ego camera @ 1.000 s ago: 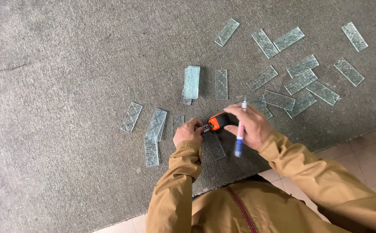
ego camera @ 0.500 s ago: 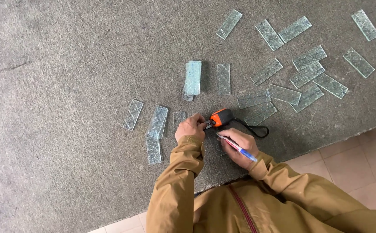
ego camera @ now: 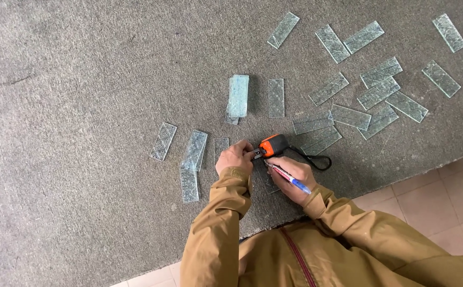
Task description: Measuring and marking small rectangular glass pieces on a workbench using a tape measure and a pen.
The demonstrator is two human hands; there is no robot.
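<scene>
Head view: left hand [ego camera: 234, 157] curled, fingertips pinched on the metal end of the tape that comes out of the orange-and-black tape measure [ego camera: 272, 145]. Tape measure body sits just right of the left fingers, on the grey felt-covered table [ego camera: 82, 79], touching the top of the right hand [ego camera: 291, 178]. Its black wrist loop [ego camera: 316, 159] trails off to the right on the felt. Right hand closed around a blue-capped pen [ego camera: 289, 178], tip pointing up-left toward the tape end, cap end toward the wrist; knuckles rest on the table just below the tape measure. A clear glass strip [ego camera: 272, 183] lies under and between the two hands, mostly hidden, edges barely readable. Another glass strip [ego camera: 221, 147] just left of the left hand. Small stack of bluish glass pieces [ego camera: 238, 95] above the hands, well apart. More scattered glass strips [ego camera: 380, 72] upper right. Both sleeves tan jacket [ego camera: 215, 234]. Tiled floor [ego camera: 439, 196] lower right.
</scene>
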